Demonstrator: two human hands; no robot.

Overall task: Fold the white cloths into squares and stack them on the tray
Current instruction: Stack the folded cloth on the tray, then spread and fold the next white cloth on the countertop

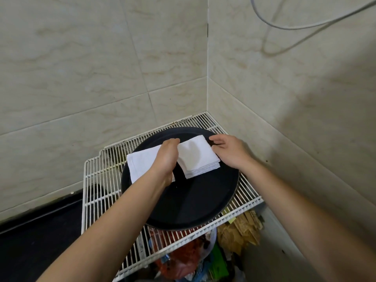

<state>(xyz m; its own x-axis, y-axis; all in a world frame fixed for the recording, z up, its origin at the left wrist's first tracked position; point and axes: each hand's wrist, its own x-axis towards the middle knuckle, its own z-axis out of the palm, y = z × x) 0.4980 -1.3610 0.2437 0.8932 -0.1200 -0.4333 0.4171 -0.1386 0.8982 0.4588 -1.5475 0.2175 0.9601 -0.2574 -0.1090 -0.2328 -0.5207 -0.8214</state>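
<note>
A round black tray (195, 202) rests on a white wire rack (97, 192). A stack of folded white cloths (200, 159) lies on the tray's far right part. A second white cloth (142, 162), folded flat, lies on the tray's left side and overhangs its rim. My left hand (167, 157) is closed, pinching the upper left corner of the stack's top cloth. My right hand (230, 150) touches the right edge of the stack with curled fingers; whether it grips the cloth is unclear.
Beige tiled walls meet in a corner behind the rack. A grey cable (305, 27) hangs at the upper right. Under the rack sit bags and packaging (189, 259) and cardboard (242, 226). A black surface (36, 231) lies at the left.
</note>
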